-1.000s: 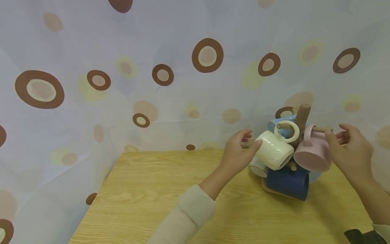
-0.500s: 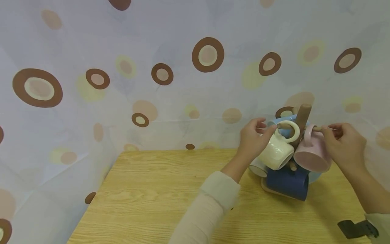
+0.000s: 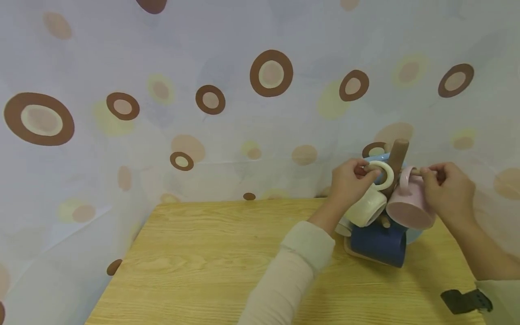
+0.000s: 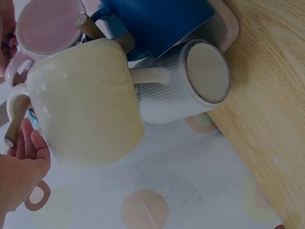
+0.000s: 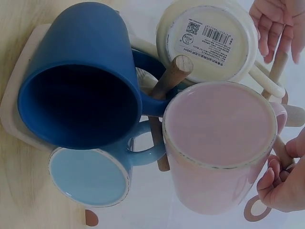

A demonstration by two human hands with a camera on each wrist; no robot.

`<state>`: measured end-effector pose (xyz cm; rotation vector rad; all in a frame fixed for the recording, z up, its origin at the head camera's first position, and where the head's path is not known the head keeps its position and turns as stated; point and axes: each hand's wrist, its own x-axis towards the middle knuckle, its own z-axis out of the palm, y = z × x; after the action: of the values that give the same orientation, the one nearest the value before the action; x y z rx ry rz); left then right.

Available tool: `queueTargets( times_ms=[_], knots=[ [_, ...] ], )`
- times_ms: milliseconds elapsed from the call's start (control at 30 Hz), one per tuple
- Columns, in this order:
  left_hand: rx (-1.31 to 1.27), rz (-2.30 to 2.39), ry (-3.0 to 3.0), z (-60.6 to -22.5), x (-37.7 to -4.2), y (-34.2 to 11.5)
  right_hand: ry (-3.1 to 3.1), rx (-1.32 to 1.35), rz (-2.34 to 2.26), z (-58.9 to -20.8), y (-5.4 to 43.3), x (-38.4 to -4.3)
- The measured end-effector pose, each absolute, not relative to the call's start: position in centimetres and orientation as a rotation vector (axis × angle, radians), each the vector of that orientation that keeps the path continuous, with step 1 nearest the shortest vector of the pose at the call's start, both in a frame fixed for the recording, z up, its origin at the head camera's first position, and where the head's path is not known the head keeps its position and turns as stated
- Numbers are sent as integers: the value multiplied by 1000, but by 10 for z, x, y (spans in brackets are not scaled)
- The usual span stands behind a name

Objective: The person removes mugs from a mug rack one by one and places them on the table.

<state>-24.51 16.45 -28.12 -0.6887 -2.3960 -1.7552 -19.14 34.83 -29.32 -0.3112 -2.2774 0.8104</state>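
Observation:
A wooden mug tree (image 3: 397, 155) stands at the right of the table, hung with several mugs. My left hand (image 3: 350, 183) pinches the end of the peg (image 4: 16, 126) that carries the cream mug (image 4: 88, 102). With thumb and fingers, my right hand (image 3: 451, 192) pinches the peg holding the pink mug (image 5: 221, 129); its fingers (image 5: 274, 179) are curled at the peg's tip. Below hangs a dark blue mug (image 3: 378, 243). A light blue mug (image 5: 90, 176) and a ribbed white mug (image 4: 164, 95) hang low too. Another light blue mug (image 3: 379, 158) is partly hidden behind.
The wooden table (image 3: 203, 253) stretches to the left of the mug tree. A white cloth with brown and peach circles (image 3: 227, 135) hangs behind the table and along its left side. A black strap (image 3: 467, 301) is at the right sleeve.
My left hand has moved right and up from the cream mug's side to its peg's end. My right hand has moved slightly left onto the pink mug's peg. The mugs stay hanging.

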Motion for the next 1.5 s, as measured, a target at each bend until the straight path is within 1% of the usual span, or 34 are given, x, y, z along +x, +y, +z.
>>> queueTargets(
  times_ms=[233, 500, 1200, 1500],
  knots=[
    [-673, -1788, -2245, -285, -246, 172, -2282, -345, 810, -292, 347, -191],
    [-691, -1686, -2221, -292, -246, 173, -2289, -397, 854, -293, 344, -192],
    [-655, -1570, -2242, -291, -244, 172, -2363, -299, 787, -290, 342, -190],
    [-619, -1627, -2254, -288, -242, 172, -2360, -267, 764, -290, 346, -193]
  ],
)
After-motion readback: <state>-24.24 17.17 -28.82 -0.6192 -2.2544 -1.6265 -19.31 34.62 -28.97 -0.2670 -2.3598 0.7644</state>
